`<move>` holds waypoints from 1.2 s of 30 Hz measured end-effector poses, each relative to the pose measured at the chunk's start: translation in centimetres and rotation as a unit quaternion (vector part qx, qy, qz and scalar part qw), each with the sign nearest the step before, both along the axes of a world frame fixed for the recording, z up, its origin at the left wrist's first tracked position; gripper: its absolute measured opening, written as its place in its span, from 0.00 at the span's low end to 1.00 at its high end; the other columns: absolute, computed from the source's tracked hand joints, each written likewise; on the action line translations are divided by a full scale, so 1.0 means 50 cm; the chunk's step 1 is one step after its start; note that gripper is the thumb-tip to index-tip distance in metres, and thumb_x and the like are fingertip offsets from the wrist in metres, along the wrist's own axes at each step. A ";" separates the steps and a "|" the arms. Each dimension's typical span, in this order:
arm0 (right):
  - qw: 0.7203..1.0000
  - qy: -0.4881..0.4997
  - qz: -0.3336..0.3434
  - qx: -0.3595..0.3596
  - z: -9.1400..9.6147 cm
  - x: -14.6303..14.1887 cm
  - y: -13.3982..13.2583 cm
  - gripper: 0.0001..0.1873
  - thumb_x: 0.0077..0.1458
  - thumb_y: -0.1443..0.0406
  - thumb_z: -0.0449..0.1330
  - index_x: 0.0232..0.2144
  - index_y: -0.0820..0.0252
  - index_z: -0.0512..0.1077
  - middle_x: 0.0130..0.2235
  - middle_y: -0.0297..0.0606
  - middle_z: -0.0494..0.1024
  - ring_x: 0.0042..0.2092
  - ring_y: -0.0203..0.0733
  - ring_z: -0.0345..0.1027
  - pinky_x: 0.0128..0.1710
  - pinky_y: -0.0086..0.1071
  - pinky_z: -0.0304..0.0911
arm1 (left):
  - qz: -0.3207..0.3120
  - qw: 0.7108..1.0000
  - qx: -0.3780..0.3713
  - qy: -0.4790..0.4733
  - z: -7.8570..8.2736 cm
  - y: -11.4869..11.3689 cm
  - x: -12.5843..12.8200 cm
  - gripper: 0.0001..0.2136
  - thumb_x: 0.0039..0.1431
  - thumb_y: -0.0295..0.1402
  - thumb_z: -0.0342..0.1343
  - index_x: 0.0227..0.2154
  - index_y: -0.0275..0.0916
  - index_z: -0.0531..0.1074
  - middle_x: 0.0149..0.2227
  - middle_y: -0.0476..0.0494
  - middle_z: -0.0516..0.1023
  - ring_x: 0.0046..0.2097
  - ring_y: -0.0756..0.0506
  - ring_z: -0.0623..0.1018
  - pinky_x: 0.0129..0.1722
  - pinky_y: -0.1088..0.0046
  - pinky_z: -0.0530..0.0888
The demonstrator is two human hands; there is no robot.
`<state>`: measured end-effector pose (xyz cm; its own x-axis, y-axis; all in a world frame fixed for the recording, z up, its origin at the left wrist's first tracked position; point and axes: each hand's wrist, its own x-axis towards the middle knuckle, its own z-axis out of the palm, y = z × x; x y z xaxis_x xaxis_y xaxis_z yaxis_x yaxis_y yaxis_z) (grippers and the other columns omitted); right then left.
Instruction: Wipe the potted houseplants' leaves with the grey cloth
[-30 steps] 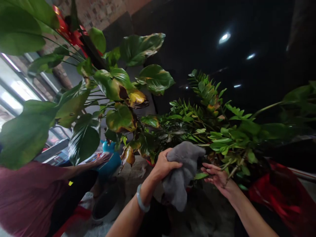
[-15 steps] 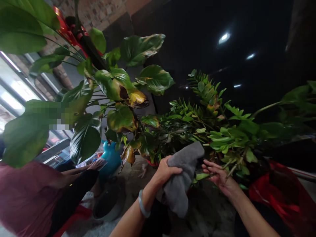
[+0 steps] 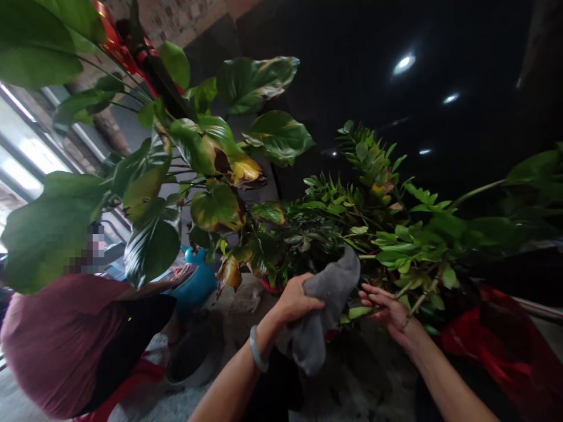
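My left hand [image 3: 299, 299] is closed round a grey cloth [image 3: 332, 293], which bunches up above the thumb and hangs down below it. A pale bangle [image 3: 257, 350] circles the left wrist. To the right, my right hand [image 3: 393, 310] has its fingers curled round a leafy plant stem, and a green leaf [image 3: 358, 312] sticks out past the fingertips towards the cloth. Its palm partly hides the stem. Just behind both hands spreads a bushy green plant [image 3: 396, 240] with small glossy leaves.
A tall plant [image 3: 220, 211] with large, partly browned leaves rises at the left. Beyond it a person in a dark red shirt [image 3: 65, 340] sits near a blue container [image 3: 197, 275] and a dark bucket [image 3: 193, 357]. A red bag [image 3: 497, 340] lies at the right.
The cloth has slipped slightly left and its upper end is now narrower and more bent. My right hand stays in nearly the same place. The seated person's arm has moved over the blue container.
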<state>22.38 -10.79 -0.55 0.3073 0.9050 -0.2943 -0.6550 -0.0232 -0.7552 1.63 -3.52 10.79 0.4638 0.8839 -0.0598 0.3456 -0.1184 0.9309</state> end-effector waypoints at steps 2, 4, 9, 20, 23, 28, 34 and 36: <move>1.000 0.001 0.014 -0.010 -0.003 0.006 -0.003 0.11 0.33 0.70 0.67 0.26 0.57 0.80 0.27 0.41 0.83 0.26 0.44 0.75 0.21 0.31 0.67 | -0.030 0.998 -0.055 -0.005 0.004 -0.018 -0.037 0.15 0.25 0.24 0.65 0.24 0.36 0.75 0.22 0.55 0.70 0.29 0.50 0.67 0.27 0.76 0.64; 1.000 0.009 0.016 -0.003 -0.001 0.008 -0.005 0.12 0.32 0.71 0.67 0.25 0.56 0.80 0.27 0.40 0.83 0.26 0.43 0.75 0.22 0.30 0.68 | -0.018 0.994 -0.086 -0.059 0.033 -0.025 -0.065 0.17 0.24 0.26 0.67 0.26 0.36 0.76 0.24 0.54 0.72 0.29 0.49 0.69 0.29 0.76 0.66; 1.000 0.027 0.000 0.003 0.014 -0.001 0.000 0.13 0.29 0.70 0.68 0.26 0.55 0.81 0.28 0.38 0.84 0.26 0.40 0.74 0.23 0.30 0.69 | 0.065 0.978 -0.021 -0.196 0.087 -0.003 -0.055 0.22 0.30 0.31 0.68 0.35 0.36 0.77 0.28 0.50 0.76 0.31 0.47 0.73 0.32 0.73 0.70; 1.000 -0.024 0.006 0.015 -0.023 0.004 0.000 0.13 0.35 0.66 0.69 0.30 0.58 0.80 0.32 0.43 0.84 0.31 0.48 0.76 0.29 0.38 0.70 | 0.068 0.992 0.003 -0.105 0.014 -0.045 -0.137 0.23 0.23 0.23 0.68 0.32 0.38 0.81 0.31 0.48 0.81 0.35 0.43 0.77 0.37 0.71 0.72; 1.000 -0.016 0.019 0.004 -0.017 0.007 0.001 0.12 0.35 0.67 0.68 0.29 0.57 0.80 0.31 0.43 0.84 0.32 0.49 0.77 0.29 0.39 0.71 | 0.185 0.954 0.024 -0.236 0.068 -0.027 -0.167 0.23 0.27 0.29 0.70 0.35 0.37 0.79 0.28 0.47 0.81 0.31 0.44 0.78 0.34 0.70 0.74; 0.999 -0.001 0.035 -0.019 0.002 0.003 0.002 0.10 0.34 0.68 0.68 0.26 0.55 0.81 0.29 0.41 0.84 0.32 0.48 0.77 0.27 0.37 0.71 | 0.331 0.901 0.046 -0.276 0.045 0.002 -0.160 0.23 0.28 0.35 0.71 0.34 0.36 0.76 0.27 0.48 0.80 0.29 0.45 0.77 0.31 0.70 0.75; 0.998 0.001 0.063 -0.021 -0.028 0.025 -0.004 0.12 0.33 0.67 0.72 0.28 0.54 0.82 0.31 0.41 0.85 0.34 0.49 0.78 0.29 0.38 0.72 | 0.307 0.931 -0.046 -0.190 -0.041 -0.097 -0.184 0.21 0.28 0.35 0.70 0.31 0.32 0.77 0.24 0.46 0.79 0.27 0.46 0.76 0.27 0.71 0.73; 0.997 -0.006 0.073 -0.017 -0.041 0.035 -0.003 0.12 0.35 0.66 0.72 0.29 0.54 0.82 0.32 0.42 0.85 0.35 0.51 0.78 0.31 0.40 0.73 | 0.327 0.921 -0.034 -0.208 -0.013 -0.121 -0.194 0.22 0.28 0.35 0.70 0.32 0.32 0.76 0.25 0.46 0.79 0.27 0.46 0.76 0.27 0.71 0.74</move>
